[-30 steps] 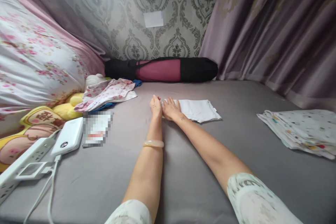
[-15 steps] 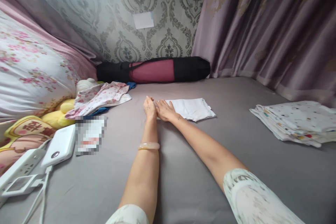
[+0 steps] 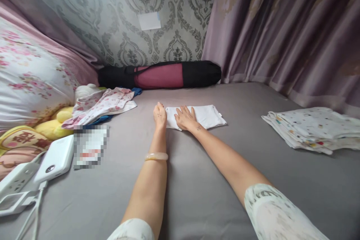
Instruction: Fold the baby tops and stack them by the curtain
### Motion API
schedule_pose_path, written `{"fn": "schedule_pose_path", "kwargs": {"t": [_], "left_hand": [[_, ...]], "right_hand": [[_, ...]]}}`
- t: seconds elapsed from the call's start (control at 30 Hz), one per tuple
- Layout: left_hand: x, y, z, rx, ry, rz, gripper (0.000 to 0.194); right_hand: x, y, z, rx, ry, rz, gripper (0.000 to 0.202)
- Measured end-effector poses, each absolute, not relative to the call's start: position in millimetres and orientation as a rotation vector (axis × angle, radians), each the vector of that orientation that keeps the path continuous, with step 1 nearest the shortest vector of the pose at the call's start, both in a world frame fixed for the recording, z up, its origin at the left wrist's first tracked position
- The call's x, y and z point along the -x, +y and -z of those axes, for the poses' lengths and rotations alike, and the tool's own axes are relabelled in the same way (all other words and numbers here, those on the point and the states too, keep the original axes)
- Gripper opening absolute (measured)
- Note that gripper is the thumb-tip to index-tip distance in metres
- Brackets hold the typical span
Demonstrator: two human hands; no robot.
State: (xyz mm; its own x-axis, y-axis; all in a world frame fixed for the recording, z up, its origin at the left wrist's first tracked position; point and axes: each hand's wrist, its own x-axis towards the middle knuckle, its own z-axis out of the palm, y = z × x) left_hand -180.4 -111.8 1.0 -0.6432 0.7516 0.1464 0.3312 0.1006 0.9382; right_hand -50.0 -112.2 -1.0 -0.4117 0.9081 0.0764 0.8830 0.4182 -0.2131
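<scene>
A folded white cloth (image 3: 206, 115) with a small tag at its right end lies flat on the grey bed sheet (image 3: 213, 165). My right hand (image 3: 185, 118) rests palm down on its left part, fingers spread. At the cloth's left edge, my left hand (image 3: 160, 115) stands on its side with the fingers curled in. What those fingers may hold is hidden. A pale bangle (image 3: 156, 156) circles my left forearm.
On the right sits a stack of folded patterned cloths (image 3: 312, 125). A black and maroon long bag (image 3: 160, 75) lies along the wall. To the left are printed clothes (image 3: 104, 103), a yellow plush toy (image 3: 56, 122), a white power bank (image 3: 56, 157) and a power strip (image 3: 19, 180).
My right hand has slid a little to the right over the white cloth, away from my left hand, uncovering its left end. The whole view has shifted slightly.
</scene>
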Motion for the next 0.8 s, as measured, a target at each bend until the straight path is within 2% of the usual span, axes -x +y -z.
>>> {"fn": "schedule_pose_path", "kwargs": {"t": [0.2,0.4,0.8], "left_hand": [[167,-117,-9,-1.21,2.109,-1.449,0.043],[146,-119,-7,-1.544,2.115,-1.341,0.034],[133,-120,5,-1.94,2.07,-0.997,0.037]], "right_hand": [[28,-105,-12,1.516,-2.481,-0.394,0.057],[-7,-101,-6,1.661,-2.427,-0.275,0.058],[-11,-102,0,1.628,-2.41,-0.252,0.056]]}}
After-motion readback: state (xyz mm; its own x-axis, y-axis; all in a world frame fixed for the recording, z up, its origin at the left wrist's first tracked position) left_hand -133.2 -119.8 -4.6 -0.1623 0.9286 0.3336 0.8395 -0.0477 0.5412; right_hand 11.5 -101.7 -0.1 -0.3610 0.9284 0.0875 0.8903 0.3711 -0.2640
